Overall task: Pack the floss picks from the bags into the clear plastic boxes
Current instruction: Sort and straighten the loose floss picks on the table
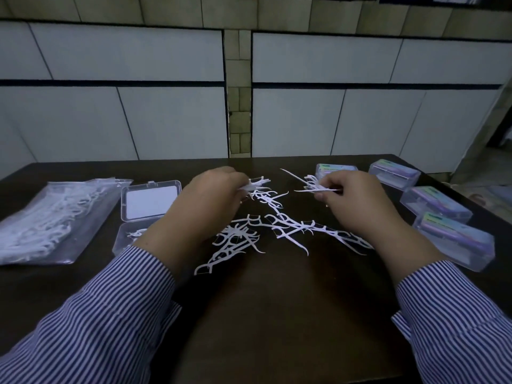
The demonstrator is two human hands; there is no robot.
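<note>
White floss picks (288,228) lie scattered on the dark table (277,314) between my hands. My left hand (210,195) pinches a small bunch of picks (259,184) just above the pile. My right hand (352,195) pinches another bunch (311,184) further right. An open clear plastic box (151,200) sits at the left with its lid up; a few picks (135,233) lie in its base, partly hidden by my left forearm. A clear bag (52,217) full of picks lies at the far left.
Several closed clear boxes stand along the right edge of the table, such as one at the front (457,239) and one at the back (393,173). A tiled wall (166,106) rises behind the table. My striped sleeves (97,328) cover the near corners.
</note>
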